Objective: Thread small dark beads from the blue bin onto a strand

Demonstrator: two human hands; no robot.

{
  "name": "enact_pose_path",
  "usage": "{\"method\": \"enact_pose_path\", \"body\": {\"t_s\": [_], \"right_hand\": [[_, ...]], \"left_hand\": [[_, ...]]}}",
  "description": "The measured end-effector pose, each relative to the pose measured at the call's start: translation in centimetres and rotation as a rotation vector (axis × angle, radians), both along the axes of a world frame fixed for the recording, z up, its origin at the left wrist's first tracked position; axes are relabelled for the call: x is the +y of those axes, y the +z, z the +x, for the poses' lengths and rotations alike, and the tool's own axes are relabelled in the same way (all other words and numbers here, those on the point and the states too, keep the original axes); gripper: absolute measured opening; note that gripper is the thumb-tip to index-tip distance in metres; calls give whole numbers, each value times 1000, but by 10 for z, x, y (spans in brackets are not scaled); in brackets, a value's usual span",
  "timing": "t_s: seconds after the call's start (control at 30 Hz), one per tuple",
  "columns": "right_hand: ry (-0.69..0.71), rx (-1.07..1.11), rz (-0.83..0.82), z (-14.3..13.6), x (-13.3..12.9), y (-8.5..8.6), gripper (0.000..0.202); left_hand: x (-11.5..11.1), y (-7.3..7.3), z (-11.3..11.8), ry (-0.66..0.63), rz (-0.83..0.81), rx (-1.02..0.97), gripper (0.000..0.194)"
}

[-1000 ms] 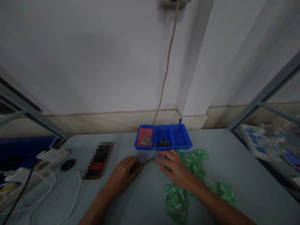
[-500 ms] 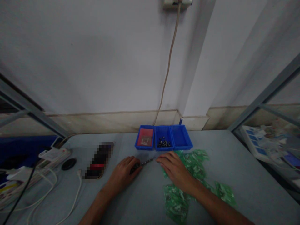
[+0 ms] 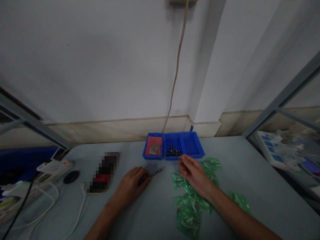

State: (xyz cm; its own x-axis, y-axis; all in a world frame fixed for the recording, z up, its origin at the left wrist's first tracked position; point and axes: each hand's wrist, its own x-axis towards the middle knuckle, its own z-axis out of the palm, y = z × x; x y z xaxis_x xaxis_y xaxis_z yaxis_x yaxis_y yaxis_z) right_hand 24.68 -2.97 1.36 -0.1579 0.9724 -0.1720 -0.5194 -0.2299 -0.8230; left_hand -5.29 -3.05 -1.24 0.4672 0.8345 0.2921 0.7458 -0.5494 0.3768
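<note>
Grey desk with three blue bins at the wall. The left hand lies on the desk, its grip closed around the dark handle of a slim metal tool. The right hand, raised over green packets, pinches a small part just before the middle bin. Judged step: fitting the part to the tool, which calls for aligning part and tip.
</note>
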Motion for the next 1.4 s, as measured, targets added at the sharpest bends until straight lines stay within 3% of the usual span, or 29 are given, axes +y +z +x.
{"method": "enact_pose_path", "body": {"t_s": [0.17,0.37,0.6,0.73,0.87,1.13,1.4], "right_hand": [[70,171,-81,1,1,2,39],[-20,111,-78,1,1,4,42],[-56,-221,237,1,-2,1,25],[-25,-342,316,1,-4,-3,26],[-22,-291,262,-1,-4,-5,25],[13,22,28,-1,-1,-2,33],[23,121,-25,0,1,-2,31]], "left_hand": [[1,-2,0,1,-27,12,22],[2,-5,-2,-2,-27,13,22],[1,-2,-1,-1,-42,8,20],[1,-3,-1,-3,-40,7,21],[1,-2,-1,-5,-23,-3,21],[1,-3,-2,-3,-13,-12,20],[1,-3,-1,-12,-23,4,21]]}}
